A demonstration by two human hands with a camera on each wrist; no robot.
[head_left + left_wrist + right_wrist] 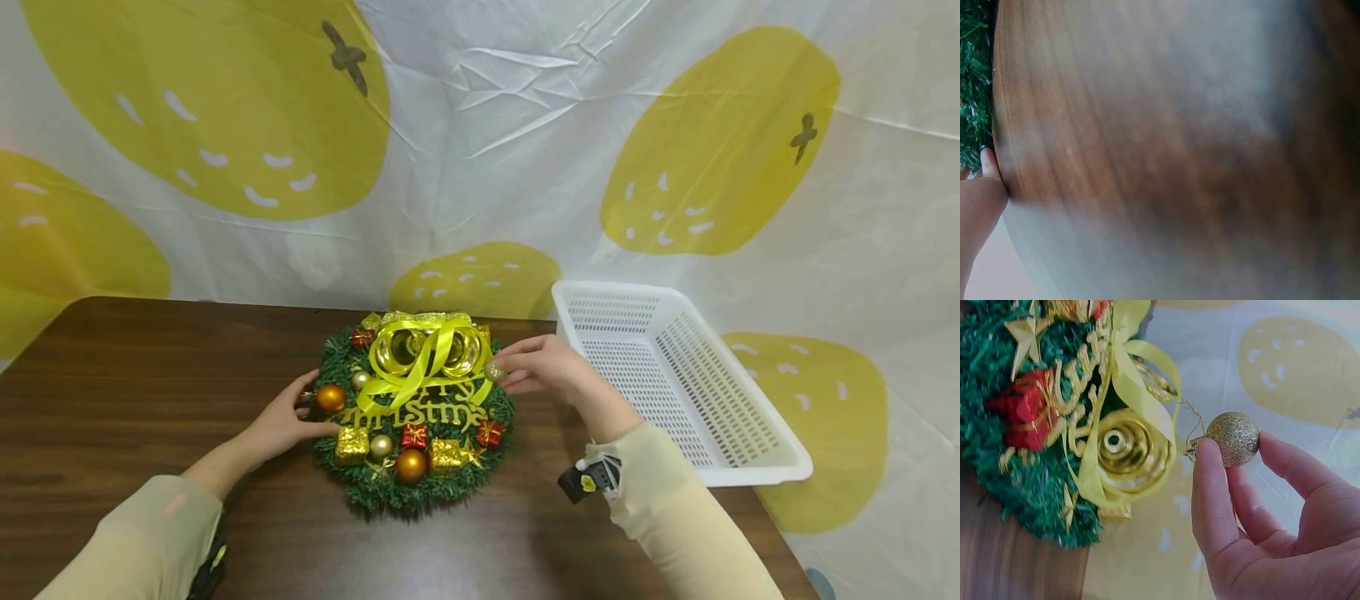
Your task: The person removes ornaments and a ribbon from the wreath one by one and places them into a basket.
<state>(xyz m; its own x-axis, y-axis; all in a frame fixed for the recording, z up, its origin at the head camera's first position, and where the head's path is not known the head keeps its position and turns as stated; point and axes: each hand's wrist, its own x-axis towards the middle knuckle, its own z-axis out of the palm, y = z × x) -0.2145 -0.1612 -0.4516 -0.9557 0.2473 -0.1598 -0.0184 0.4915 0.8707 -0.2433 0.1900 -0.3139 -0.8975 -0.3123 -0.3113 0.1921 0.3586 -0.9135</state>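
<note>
A green Christmas wreath [401, 496] lies on the table, dressed with baubles, small gift boxes, gold lettering, a pair of gold bells [465, 354] and a yellow ribbon [427, 362]. My left hand [281, 425] grips the wreath's left edge beside an orange bauble [330, 398]; some of its fingers are hidden by the greenery. Between thumb and fingertips, my right hand [551, 367] pinches a small gold glitter bauble [1233, 439] at the wreath's upper right, close to the bells. A thin gold loop [1192, 419] runs from the bauble's cap toward the ribbon.
A white plastic basket [750, 392] with slotted walls stands right of the wreath, near my right forearm. Brown wood-grain table [172, 375] extends to the left. Behind it hangs a white cloth [495, 167] printed with yellow fruit.
</note>
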